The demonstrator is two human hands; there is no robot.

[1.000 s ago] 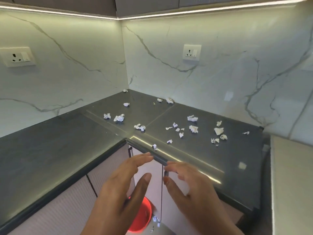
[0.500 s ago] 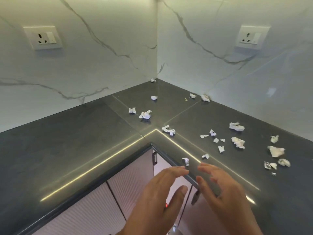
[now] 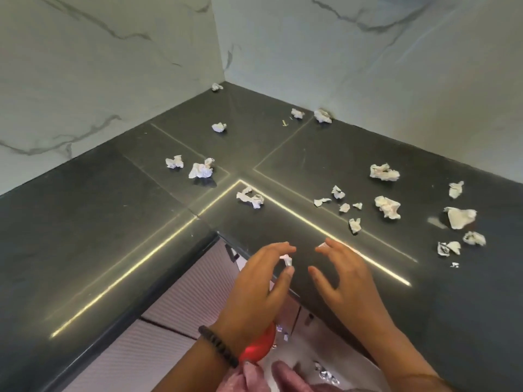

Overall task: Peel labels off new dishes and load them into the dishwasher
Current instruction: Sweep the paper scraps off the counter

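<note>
No dish or dishwasher shows in the head view. Several crumpled white label scraps (image 3: 385, 172) lie scattered over the dark L-shaped countertop (image 3: 85, 222). One small scrap (image 3: 286, 261) sits at the counter's inner corner edge, between the curved fingers and thumb of my left hand (image 3: 254, 290). The thumb tip is right at the scrap; I cannot see a firm pinch. My right hand (image 3: 342, 281) hovers just right of it over the counter, fingers spread and lightly curved, holding nothing.
Marble-look walls (image 3: 99, 66) close the corner behind the counter. Ribbed pale cabinet doors (image 3: 181, 301) run under the edge. Below my left wrist sits a red round object (image 3: 261, 349), and a white surface (image 3: 325, 372) with a few scraps lies beside it.
The view has tilted down and closer to the counter corner. Both hands moved forward over the edge, and my left hand's fingers now bracket the small scrap.
</note>
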